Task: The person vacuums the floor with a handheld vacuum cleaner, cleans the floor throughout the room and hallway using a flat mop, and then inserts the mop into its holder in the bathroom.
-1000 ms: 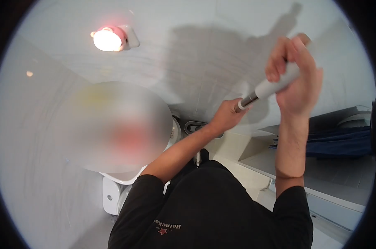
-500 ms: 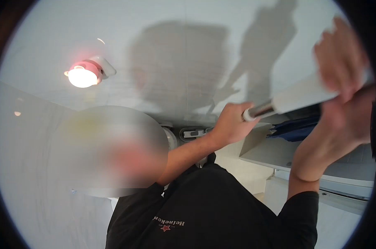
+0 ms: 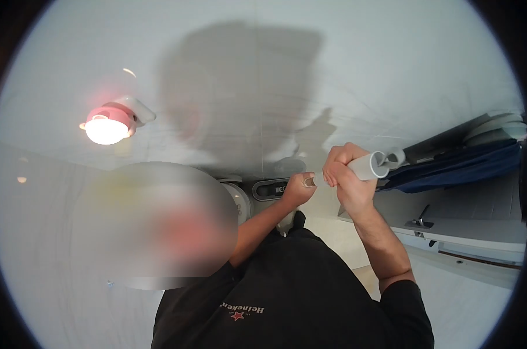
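My right hand is closed around a white tube, whose round hollow end faces up to the right. A white curved piece shows just beyond that rim, and I cannot tell whether it is attached. To the left, my left hand is wrapped around a narrower tube end with a pale rim and a metallic-looking face. The two hands are close together in front of my chest. Whether the two parts are still joined between them is unclear, since fingers cover most of that stretch.
A lit pink-and-white night light is on the pale wall at left. A blurred patch covers the lower left. Behind my left hand is a dark oval fixture. Dark blue cloth hangs over a grey shelf at right.
My right hand has come down and left with the white tube, from the upper right, and its open end now faces me. My left hand has moved slightly left and down. The exposed metal shaft is no longer visible.
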Motion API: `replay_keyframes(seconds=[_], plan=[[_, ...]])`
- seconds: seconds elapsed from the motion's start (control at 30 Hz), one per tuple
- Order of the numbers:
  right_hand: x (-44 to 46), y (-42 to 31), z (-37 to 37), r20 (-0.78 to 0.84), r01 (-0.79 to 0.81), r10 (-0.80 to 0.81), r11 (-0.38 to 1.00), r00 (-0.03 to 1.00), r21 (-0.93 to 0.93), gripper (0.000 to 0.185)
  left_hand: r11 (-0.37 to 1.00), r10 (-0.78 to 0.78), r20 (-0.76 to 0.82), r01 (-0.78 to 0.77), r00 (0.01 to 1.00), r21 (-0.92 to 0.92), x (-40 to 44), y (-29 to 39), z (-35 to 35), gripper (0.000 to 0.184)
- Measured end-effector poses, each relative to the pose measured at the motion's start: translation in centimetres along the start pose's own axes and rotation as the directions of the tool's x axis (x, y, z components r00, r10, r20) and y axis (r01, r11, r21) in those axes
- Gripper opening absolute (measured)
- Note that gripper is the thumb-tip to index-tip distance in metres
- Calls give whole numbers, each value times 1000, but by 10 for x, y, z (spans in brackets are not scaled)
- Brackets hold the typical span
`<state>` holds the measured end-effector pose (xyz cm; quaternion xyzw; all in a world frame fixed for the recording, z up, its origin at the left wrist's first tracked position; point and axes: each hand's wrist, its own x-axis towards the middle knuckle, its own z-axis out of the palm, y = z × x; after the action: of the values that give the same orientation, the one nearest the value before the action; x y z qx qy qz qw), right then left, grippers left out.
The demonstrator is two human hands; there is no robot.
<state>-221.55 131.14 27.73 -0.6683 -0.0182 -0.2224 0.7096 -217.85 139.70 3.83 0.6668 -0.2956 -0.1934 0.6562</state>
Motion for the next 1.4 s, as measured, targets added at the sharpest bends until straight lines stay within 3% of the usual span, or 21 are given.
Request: replay_keyframes(seconds=[0.03, 0.1, 0.13, 0.2, 0.23, 0.27, 0.33, 0.37, 0.4, 0.47, 0.5, 0.53, 0.6, 0.7, 0.8, 0.87, 1.0, 1.13, 1.4], plan=[[-4, -13, 11, -59, -4, 10, 996, 998, 89, 20, 997, 62, 27, -63, 998, 50, -1, 14, -6, 13], [-4, -21, 12, -1, 60, -60, 998, 998, -18, 20, 973, 205, 54, -209, 977, 93, 0, 15, -8, 13], [-12, -22, 14, 51, 107, -102, 988, 994, -110, 20, 977, 186, 67, -192, 980, 92, -4, 3, -5, 13], [-13, 1, 19, -44, 32, -34, 999, 998, -42, 19, 999, -30, -1, 30, 1000, -13, 5, -10, -5, 11], [-5, 7, 19, -109, -10, 12, 1000, 994, 19, 19, 985, 174, -101, -175, 980, 2, 8, -6, -1, 11], [-5, 4, 16, -104, 10, -9, 1000, 995, 8, 19, 980, 196, -102, -197, 975, -1, 9, -4, -3, 11], [-22, -6, 20, 124, 228, -219, 971, 968, -68, 19, 951, 246, 70, -254, 967, 177, -11, 0, -14, 10], [-32, -2, 22, 109, 205, -198, 977, 974, -61, 19, 971, 133, 58, -142, 989, 195, -22, -7, -11, 9], [-38, 5, 23, 67, 173, -168, 982, 984, -75, 19, 971, 124, 61, -134, 990, 199, -28, -12, -9, 9], [-37, 13, 17, -13, 151, -153, 981, 988, -120, 19, 956, 211, 40, -215, 977, 202, -17, -20, -5, 8], [-31, -2, 14, 15, 45, -44, 995, 999, -88, 21, 982, 120, 65, -128, 991, 139, -10, -5, -4, 8], [-23, -15, 13, 12, 61, -61, 993, 998, -100, 21, 980, 139, 73, -148, 988, 135, -1, -4, -1, 8], [-12, -41, 20, -35, 83, -82, 996, 996, 44, 21, 980, 195, 15, -196, 981, 48, 6, -5, 3, 8], [10, -97, 23, -99, 208, -207, 978, 973, 0, 28, 990, 125, 35, -127, 992, 55, 10, 116, -5, 9], [34, -156, 20, -92, 200, -203, 979, 975, -43, 35, 993, 110, 97, -114, 989, 31, 25, 160, -2, 10], [44, -174, 25, -172, 294, -285, 956, 943, 24, 34, 991, 121, 96, -126, 988, 46, 33, 188, -2, 15], [62, -203, 10, -127, 285, -281, 958, 951, 19, 33, 996, 86, 111, -89, 990, 24, 38, 237, -5, 22], [59, -199, 10, -148, 360, -344, 928, 927, 96, 33, 997, 43, 124, -51, 991, 57, 40, 248, -2, 22], [45, -178, 11, -196, 462, -423, 853, 885, 244, 34, 989, 147, 148, -150, 978, 10, 36, 224, 2, 15]])
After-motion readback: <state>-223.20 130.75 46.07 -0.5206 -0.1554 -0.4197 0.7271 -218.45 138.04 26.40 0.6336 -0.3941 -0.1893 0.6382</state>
